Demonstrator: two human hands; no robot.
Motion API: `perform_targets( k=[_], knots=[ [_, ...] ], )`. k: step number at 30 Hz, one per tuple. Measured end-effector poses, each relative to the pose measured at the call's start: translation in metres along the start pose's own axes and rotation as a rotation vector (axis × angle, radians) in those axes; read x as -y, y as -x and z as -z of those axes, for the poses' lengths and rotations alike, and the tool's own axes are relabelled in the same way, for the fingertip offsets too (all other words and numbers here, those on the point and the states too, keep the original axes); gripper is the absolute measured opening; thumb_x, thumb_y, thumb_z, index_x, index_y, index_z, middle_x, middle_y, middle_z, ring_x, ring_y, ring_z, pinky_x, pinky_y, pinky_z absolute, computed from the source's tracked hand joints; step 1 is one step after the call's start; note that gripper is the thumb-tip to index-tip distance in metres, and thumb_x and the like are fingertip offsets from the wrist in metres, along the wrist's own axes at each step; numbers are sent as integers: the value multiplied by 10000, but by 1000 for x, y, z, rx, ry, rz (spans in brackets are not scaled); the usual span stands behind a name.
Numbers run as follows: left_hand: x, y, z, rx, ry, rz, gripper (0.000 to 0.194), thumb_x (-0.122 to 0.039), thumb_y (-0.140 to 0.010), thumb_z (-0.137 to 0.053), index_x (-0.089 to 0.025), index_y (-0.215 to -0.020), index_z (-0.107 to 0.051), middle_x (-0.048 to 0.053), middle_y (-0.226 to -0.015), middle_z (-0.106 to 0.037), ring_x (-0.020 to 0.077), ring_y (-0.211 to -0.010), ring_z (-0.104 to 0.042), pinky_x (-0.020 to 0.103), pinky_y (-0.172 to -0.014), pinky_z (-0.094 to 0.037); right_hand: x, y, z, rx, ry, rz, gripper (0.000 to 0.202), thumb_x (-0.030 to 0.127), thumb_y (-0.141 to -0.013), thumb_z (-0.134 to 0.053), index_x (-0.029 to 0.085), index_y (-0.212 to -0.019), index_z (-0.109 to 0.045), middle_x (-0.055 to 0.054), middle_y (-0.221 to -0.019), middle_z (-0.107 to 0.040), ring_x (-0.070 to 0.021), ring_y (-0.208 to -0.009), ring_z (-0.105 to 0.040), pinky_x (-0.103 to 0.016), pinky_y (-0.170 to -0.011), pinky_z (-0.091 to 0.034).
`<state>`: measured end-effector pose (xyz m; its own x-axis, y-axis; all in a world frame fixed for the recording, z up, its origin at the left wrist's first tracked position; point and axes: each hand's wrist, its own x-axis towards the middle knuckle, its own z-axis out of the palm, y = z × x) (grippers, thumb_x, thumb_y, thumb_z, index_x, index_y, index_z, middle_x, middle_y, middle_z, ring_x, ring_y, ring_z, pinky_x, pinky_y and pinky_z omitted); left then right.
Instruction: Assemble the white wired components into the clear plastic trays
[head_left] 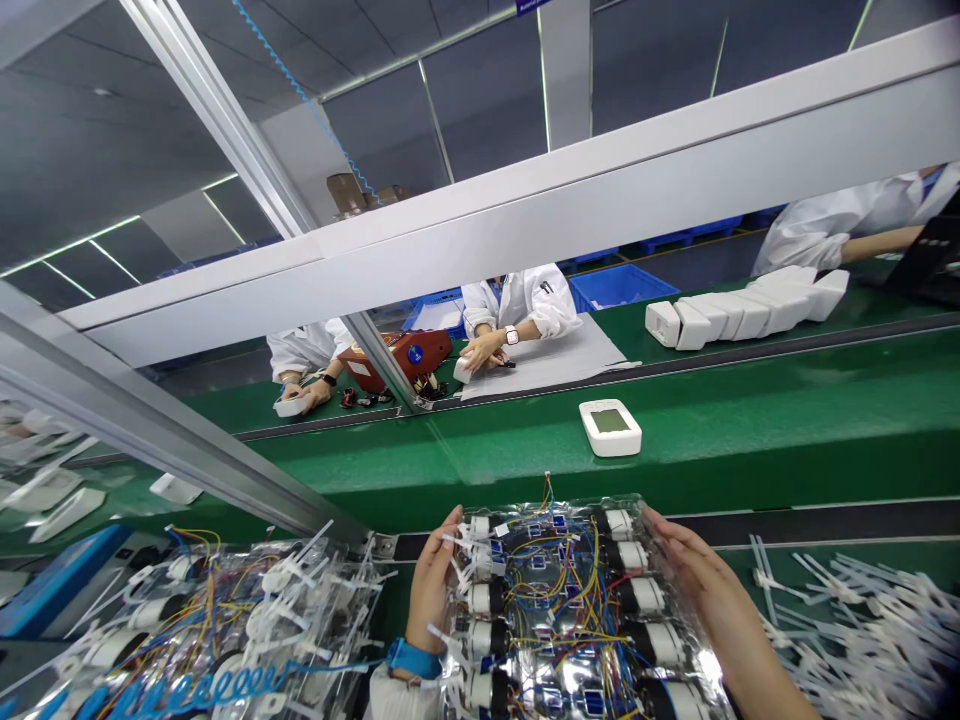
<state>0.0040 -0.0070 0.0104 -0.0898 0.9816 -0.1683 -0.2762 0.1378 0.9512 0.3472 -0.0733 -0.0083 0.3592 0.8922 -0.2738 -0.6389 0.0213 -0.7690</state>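
A clear plastic tray [559, 665] of black-and-white cylindrical parts, small blue boards and coloured wires lies low in the middle of the view. My left hand [431, 585], with a blue band at the wrist, grips its left edge. Along the right edge my right hand [701, 575] holds the same tray, its fingers near the far right corner. Further left, another heap of clear trays [247, 620] carries similar parts, wires and white ties.
White ties [862, 630] are piled at right. A white device with a screen [610, 428] lies on the green conveyor [750, 400]. A metal post [187, 430] slants at left; a beam [525, 215] crosses above. Co-workers' hands [484, 350] are across the line. A coiled blue hose [217, 688] lies front left.
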Motion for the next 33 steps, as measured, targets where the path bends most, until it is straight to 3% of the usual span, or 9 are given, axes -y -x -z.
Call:
perform_targets(
  k=[13, 25, 33],
  knots=[
    [2, -1, 1, 12, 8, 6, 496, -565, -767, -751, -227, -1129, -726, 87, -1527, -490, 322, -1434, -421, 458, -1186, -359, 0, 1, 0, 7, -12, -7, 340, 454, -666, -915, 254, -903, -777, -61, -1297, -683, -340, -1396, -424, -482, -1220, -240],
    [0, -1, 0, -7, 14, 9, 510, -571, -715, -792, -239, -1100, -750, 81, -1497, -527, 344, -1437, -411, 487, -1214, -310, 2, 2, -2, -25, -13, -24, 405, 473, -595, -949, 237, -875, -777, -82, -1282, -690, -364, -1395, -419, -495, -1204, -273],
    [2, -2, 0, 4, 40, 8, 507, -564, -716, -796, -229, -1093, -748, 89, -1512, -508, 349, -1451, -384, 512, -1224, -268, -4, -2, 4, 6, -26, -7, 344, 450, -660, -921, 245, -892, -770, -69, -1301, -680, -342, -1392, -430, -480, -1212, -265]
  ],
)
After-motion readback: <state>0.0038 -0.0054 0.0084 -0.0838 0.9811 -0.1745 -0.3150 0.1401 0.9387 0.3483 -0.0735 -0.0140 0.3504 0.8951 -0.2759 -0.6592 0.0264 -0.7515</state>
